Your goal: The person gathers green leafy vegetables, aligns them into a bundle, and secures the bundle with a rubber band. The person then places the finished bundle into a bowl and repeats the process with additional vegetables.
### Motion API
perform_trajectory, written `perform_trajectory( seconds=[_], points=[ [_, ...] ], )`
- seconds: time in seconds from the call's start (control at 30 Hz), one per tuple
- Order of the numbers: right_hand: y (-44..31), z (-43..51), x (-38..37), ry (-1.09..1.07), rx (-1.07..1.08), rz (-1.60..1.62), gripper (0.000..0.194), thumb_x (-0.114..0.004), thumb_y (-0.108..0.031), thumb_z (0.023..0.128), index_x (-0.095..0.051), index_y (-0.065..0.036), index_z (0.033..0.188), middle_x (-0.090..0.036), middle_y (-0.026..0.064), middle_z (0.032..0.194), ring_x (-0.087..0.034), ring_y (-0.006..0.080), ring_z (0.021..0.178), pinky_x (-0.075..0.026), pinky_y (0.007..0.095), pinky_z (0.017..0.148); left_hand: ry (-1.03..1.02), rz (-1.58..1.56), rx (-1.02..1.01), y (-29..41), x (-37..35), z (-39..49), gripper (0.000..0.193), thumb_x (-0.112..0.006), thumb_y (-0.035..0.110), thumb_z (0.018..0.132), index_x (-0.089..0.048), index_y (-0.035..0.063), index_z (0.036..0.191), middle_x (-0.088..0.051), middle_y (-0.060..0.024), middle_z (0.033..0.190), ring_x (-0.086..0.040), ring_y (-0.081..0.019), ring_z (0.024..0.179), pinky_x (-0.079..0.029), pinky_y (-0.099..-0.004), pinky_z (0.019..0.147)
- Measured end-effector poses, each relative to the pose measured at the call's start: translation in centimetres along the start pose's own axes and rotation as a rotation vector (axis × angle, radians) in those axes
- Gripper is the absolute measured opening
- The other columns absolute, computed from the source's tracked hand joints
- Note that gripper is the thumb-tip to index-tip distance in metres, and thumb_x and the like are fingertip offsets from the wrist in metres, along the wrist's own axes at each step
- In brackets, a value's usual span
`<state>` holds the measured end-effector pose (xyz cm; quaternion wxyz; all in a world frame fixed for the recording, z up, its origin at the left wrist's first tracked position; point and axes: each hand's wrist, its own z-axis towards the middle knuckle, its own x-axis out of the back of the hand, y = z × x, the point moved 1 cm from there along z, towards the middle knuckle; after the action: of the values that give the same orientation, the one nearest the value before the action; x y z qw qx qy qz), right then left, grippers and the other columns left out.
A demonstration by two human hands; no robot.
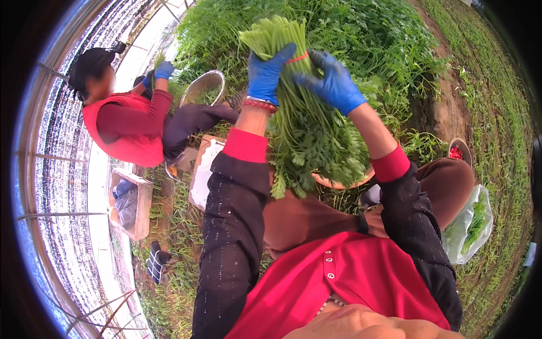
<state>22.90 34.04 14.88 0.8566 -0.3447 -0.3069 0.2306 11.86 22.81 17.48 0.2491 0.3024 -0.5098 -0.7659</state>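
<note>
My left hand (266, 76), in a blue glove, grips a bunch of leafy green stems (296, 97) just below the cut ends. The pale cut ends point up and away, and the leaves hang down towards my lap. A red band (297, 58) crosses the stems near the top. My right hand (334, 82), also gloved in blue, is at the right side of the bunch, its thumb over the stems and its fingertips by the band. Motion blurs this hand, so its hold on the band or stems is unclear.
A co-worker (127, 114) sits at the left beside a metal basin (205, 87). Tall greens (360, 29) grow ahead. An orange-rimmed container (364, 178) sits below the bunch. A bowl of red bands (459, 151), a plastic bag (470, 229) and a crate (142, 212) lie around me.
</note>
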Motion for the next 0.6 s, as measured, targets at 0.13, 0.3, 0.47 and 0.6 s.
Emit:
perform_trajectory(
  seconds=[0.13, 0.3, 0.47, 0.6],
  points=[
    [-0.1, 3.3, 0.4, 0.077, -0.152, 0.6, 0.074, -0.037, -0.066, 0.091, -0.043, -0.01, 0.139, -0.045, 0.015, 0.139, -0.044, 0.0248, 0.128, -0.037, 0.0388, 0.105, -0.009, -0.119, -0.008, 0.2, -1.1, -0.4, 0.058, -0.086, 0.015, 0.066, -0.055, 0.0029, 0.114, -0.066, -0.0115, 0.105, -0.065, -0.0209, 0.094, -0.055, -0.0329, 0.086],
    [-0.9, 4.0, -2.4, 0.044, -0.288, 0.995, 0.074, -0.042, -0.064, 0.091, -0.043, -0.006, 0.137, -0.046, 0.0136, 0.138, -0.048, 0.0222, 0.123, -0.04, 0.0345, 0.103, -0.092, 0.025, -0.069, 0.2, -1.8, -0.7, 0.065, -0.08, 0.015, 0.073, -0.045, 0.0029, 0.126, -0.061, -0.0123, 0.115, -0.061, -0.0222, 0.104, -0.051, -0.0334, 0.093],
    [-2.1, 4.1, -1.9, -0.069, -0.377, 1.27, 0.071, -0.043, -0.058, 0.093, -0.039, -0.004, 0.138, -0.045, 0.0128, 0.138, -0.047, 0.0233, 0.123, -0.038, 0.0356, 0.105, -0.299, -0.082, -0.048, -0.4, -0.3, -1.3, 0.081, -0.083, 0.029, 0.07, -0.038, 0.0059, 0.133, -0.058, -0.0094, 0.12, -0.057, -0.0211, 0.11, -0.049, -0.0317, 0.093],
    [-2.5, 3.9, -1.8, -0.025, -0.331, 1.227, 0.065, -0.043, -0.055, 0.094, -0.044, -0.004, 0.134, -0.051, 0.0132, 0.131, -0.052, 0.0248, 0.117, -0.041, 0.0365, 0.102, -0.323, 0.08, -0.102, -1.4, -0.3, -0.5, 0.085, -0.085, 0.027, 0.068, -0.036, 0.0054, 0.135, -0.056, -0.0085, 0.123, -0.055, -0.0196, 0.111, -0.049, -0.0306, 0.093]
  ],
)
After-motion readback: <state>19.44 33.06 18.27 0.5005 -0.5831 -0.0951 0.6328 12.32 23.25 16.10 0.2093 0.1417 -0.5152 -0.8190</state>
